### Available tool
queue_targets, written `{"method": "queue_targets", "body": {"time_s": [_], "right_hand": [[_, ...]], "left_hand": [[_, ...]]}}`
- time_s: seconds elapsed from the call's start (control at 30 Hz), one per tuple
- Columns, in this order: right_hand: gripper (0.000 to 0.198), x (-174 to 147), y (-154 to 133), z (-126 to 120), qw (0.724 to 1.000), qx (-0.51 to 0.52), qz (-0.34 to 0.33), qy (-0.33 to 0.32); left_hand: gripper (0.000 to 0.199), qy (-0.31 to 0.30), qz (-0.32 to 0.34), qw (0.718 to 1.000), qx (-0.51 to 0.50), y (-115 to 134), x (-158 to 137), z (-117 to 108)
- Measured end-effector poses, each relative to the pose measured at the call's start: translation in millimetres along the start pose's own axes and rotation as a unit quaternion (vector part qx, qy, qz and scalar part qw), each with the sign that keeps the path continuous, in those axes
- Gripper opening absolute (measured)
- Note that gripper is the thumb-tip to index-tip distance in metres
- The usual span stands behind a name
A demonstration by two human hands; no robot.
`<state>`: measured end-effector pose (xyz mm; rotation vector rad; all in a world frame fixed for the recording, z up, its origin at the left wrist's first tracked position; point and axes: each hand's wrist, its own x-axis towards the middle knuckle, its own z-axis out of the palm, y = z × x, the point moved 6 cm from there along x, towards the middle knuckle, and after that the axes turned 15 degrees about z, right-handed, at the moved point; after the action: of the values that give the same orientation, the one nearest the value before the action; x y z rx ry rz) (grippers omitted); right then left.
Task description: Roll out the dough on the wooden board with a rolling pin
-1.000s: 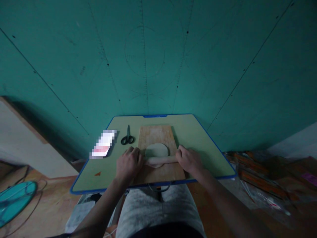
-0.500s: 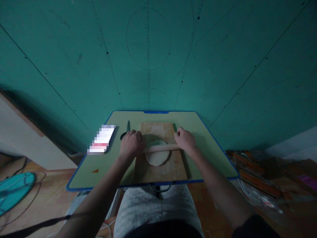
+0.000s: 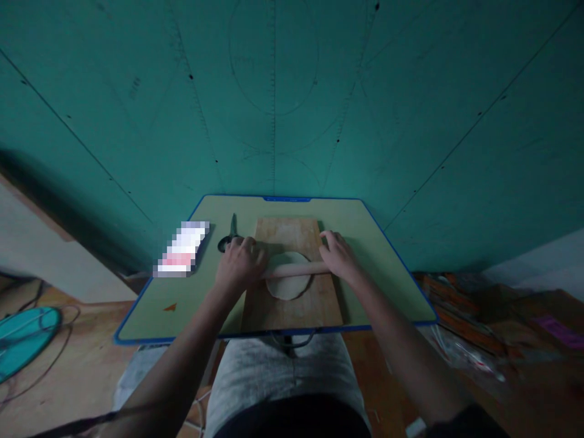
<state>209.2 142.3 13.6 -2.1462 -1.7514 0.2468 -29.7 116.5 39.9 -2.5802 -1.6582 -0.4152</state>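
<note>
Pin [image 3: 294, 269] rolled farther — scissors [image 3: 229, 237] beside (left).

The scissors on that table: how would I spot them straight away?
Start at the green table with the blue edge, then the wooden board in its middle. The scissors lie just left of it, by the left hand: the only dark, looped-handled thing there.

head-worn, looking down, dim, perhaps tilted

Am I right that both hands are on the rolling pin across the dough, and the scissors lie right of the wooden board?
Not quite. In the head view the scissors lie left of the wooden board. Both hands, left hand and right hand, are on the rolling pin across the dough.
</note>
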Motion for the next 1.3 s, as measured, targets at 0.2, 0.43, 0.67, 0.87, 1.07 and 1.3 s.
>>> {"method": "queue_targets", "body": {"time_s": [0.2,0.43,0.67,0.87,1.07,1.3], "right_hand": [[0.049,-26,7,4,0.995,0.016,-0.090,-0.032],[0.051,-48,7,2,0.996,-0.020,-0.085,-0.028],[0.051,-74,0,-13,0.995,-0.058,-0.074,-0.012],[0.045,-104,-3,-19,0.995,-0.030,-0.091,-0.008],[0.043,-118,2,-14,0.996,-0.011,-0.085,0.021],[0.038,-88,-8,-16,0.995,-0.009,-0.080,0.051]], "left_hand": [[0.035,0.022,-0.040,0.999,-0.005,12,-24,-5],[0.035,0.006,-0.043,0.999,0.023,27,-36,-12],[0.036,0.029,-0.012,0.999,0.030,37,-55,-9],[0.040,0.082,0.072,0.994,0.007,49,-87,-3],[0.055,0.101,0.054,0.993,-0.008,53,-113,4],[0.056,0.054,0.027,0.998,0.006,41,-79,-2]]}}
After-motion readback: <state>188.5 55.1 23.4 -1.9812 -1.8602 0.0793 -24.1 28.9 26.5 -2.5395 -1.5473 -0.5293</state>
